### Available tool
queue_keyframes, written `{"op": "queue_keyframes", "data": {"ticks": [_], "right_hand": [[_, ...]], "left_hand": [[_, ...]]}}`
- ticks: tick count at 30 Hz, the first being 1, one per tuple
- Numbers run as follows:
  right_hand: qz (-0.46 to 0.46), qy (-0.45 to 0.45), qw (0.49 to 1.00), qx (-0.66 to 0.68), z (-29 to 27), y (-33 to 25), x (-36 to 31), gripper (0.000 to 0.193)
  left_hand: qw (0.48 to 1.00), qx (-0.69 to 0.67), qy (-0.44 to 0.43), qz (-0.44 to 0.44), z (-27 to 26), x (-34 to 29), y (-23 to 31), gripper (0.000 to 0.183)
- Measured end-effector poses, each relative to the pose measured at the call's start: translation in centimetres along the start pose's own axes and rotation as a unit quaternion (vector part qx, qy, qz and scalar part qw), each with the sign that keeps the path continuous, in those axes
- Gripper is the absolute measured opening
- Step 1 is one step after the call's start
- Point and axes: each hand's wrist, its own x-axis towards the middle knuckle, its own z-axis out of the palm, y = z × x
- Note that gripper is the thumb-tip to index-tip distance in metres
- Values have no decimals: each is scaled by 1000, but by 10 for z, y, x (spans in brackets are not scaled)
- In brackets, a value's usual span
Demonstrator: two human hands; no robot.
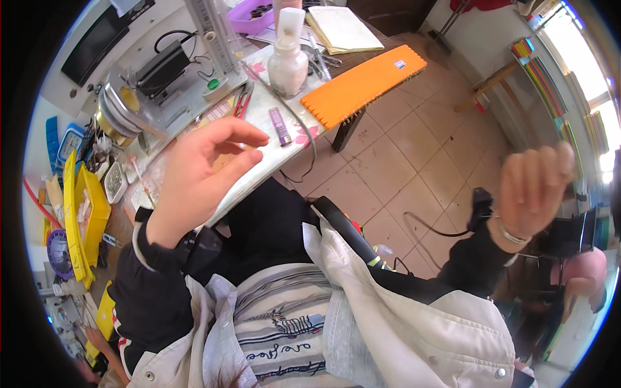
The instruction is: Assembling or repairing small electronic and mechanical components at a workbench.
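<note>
Over the near edge of the white worktable [255,178], my left hand [197,169] hovers with thumb and fingers apart and nothing between them. Just beyond its fingertips lies a small purple lighter-like cylinder [281,127]. A red-handled tool [242,102] rests behind that hand, partly overlapped by other items. My right hand [533,187] is raised far out to the right, away from the table, with a bracelet at the wrist. Motion smears its fingers, which look bent; whether they hold anything is not visible.
An orange board [362,84] juts past the table's right end. Behind it stand a cloudy bottle [288,68] and an open notebook [343,29]. A metal spool device [123,107] and yellow bin [94,207] are left. A dark cable [314,152] hangs off the edge. Another person's hand [100,339] shows lower left.
</note>
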Motion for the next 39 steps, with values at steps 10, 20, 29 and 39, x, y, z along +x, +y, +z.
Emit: {"op": "queue_keyframes", "data": {"ticks": [10,20,29,39], "right_hand": [[201,233,907,-288,-93,100,-9,10],[329,157,903,-229,-106,213,10,14],[362,132,863,-326,-108,224,29,13],[167,179,831,-499,-98,256,-5,4]], "left_hand": [[920,335,-53,199,88,100,-63,46],[923,335,-122,148,85,116,-77,57],[923,334,-140,129,82,120,-69,62],[921,346,-125,128,88,120,-65,62]]}}
